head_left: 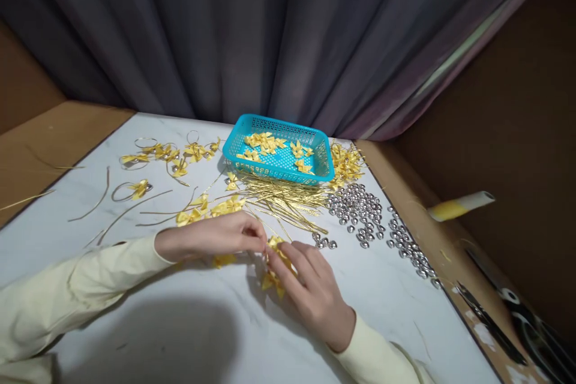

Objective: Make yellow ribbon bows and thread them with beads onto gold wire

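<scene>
My left hand point(234, 234) comes in from the left with thumb and forefinger pinched together. Its fingertips meet those of my right hand point(312, 288), and what they pinch is too small to make out. Yellow ribbon bows point(272, 283) lie under and beside the right hand's fingers, which are closed on one of them and partly cover it. Just beyond both hands lies a heap of gold twist ties point(283, 195). More yellow bows point(227, 206) rest behind my left wrist.
A turquoise basket point(332, 162) holding yellow bows stands at the back. Small shiny silver pieces point(360, 210) are spread along the right. Bows on wire loops point(139, 189) lie at left. Pliers point(490, 324), dark-handled scissors point(535, 336) and a yellow-white tube point(461, 206) are at the right edge.
</scene>
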The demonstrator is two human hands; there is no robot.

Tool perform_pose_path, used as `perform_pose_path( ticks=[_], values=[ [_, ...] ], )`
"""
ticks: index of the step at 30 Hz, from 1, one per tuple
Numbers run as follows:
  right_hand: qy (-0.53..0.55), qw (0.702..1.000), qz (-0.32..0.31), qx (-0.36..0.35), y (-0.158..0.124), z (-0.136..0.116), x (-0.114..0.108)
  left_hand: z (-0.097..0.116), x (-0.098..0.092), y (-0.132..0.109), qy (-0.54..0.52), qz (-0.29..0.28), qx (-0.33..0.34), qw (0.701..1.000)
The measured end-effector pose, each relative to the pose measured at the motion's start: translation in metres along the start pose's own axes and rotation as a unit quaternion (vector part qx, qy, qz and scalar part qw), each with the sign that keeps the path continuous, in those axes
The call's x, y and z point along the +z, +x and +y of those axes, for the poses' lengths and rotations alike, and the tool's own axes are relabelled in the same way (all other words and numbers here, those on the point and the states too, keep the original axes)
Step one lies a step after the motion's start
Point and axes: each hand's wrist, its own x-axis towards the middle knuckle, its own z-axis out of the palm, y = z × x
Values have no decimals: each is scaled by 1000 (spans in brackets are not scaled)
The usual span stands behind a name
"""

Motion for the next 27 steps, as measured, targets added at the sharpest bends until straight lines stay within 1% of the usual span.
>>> perform_pose_path(
  ticks=[1,2,3,4,5,6,7,8,9,11,13,15,17,19,22,24,27],
  values=[
    [41,999,-2,3,-1,-2,0,0,3,0,-5,-12,-3,1000],
    [94,995,2,29,-1,-3,1,1,5,-1,2,-13,-1,1000],
    [153,985,9,80,-1,-4,0,2,5,-2,17,-7,7,1000],
    [209,966,16,151,-1,-4,0,3,5,-3,35,1,23,999],
    [260,937,20,231,0,-4,-1,5,4,-5,52,3,46,998],
    [304,903,19,304,2,-4,-3,6,3,-6,68,5,77,995],
    [343,867,15,362,4,-3,-4,7,2,-7,82,6,112,990],
    [378,834,9,401,6,-2,-6,7,2,-8,98,11,148,984],
    [412,807,4,423,8,-1,-7,7,3,-9,114,19,177,978],
    [470,762,-1,445,10,-1,-10,5,6,-10,140,47,205,968],
    [508,733,-3,452,11,-1,-11,2,10,-11,141,78,206,965],
    [529,716,-1,455,11,-2,-12,2,12,-11,123,100,199,967],
    [540,710,1,452,10,-1,-13,2,13,-11,105,102,196,970],
    [548,713,-17,437,9,3,-14,2,11,-11,98,84,198,972],
    [558,716,-68,414,8,10,-17,2,7,-9,103,66,210,970],
    [557,715,-91,412,8,14,-19,1,6,-8,114,68,218,967],
    [539,727,-112,410,8,16,-21,-1,6,-8,140,72,235,959]
  ],
)
